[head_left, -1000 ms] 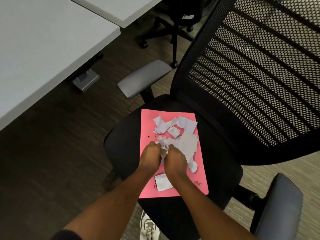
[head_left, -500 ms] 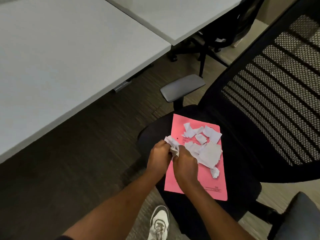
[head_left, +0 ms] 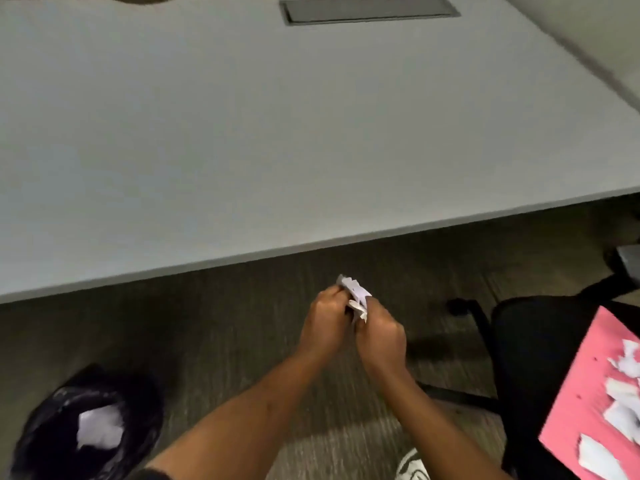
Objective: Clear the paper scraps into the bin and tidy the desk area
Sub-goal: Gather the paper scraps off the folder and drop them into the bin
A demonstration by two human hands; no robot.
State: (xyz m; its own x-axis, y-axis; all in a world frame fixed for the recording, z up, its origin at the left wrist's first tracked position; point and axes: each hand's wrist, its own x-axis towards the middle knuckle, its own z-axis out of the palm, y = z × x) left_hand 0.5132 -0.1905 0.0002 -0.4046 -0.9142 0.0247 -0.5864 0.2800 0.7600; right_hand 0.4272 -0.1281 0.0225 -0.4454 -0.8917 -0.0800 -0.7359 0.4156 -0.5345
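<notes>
A wad of white paper scraps (head_left: 355, 295) is squeezed between my left hand (head_left: 325, 323) and my right hand (head_left: 381, 336), held over the dark floor in front of the desk. Down at the lower left stands a bin (head_left: 38, 445) lined with a black bag, with white paper (head_left: 98, 427) inside it. At the right edge a pink folder (head_left: 585, 393) lies on a black chair seat (head_left: 530, 358), and several torn scraps (head_left: 623, 410) rest on the folder.
A wide grey desk (head_left: 277, 133) fills the upper view, with a dark cable hatch (head_left: 367, 10) at its far side. The chair's base legs (head_left: 460, 393) stretch over the floor beside my right arm. My white shoe (head_left: 412, 467) shows at the bottom.
My view has swung left, away from the chair. Both hands have carried the wad off the pink folder and over the floor. The bin has come into view at the lower left.
</notes>
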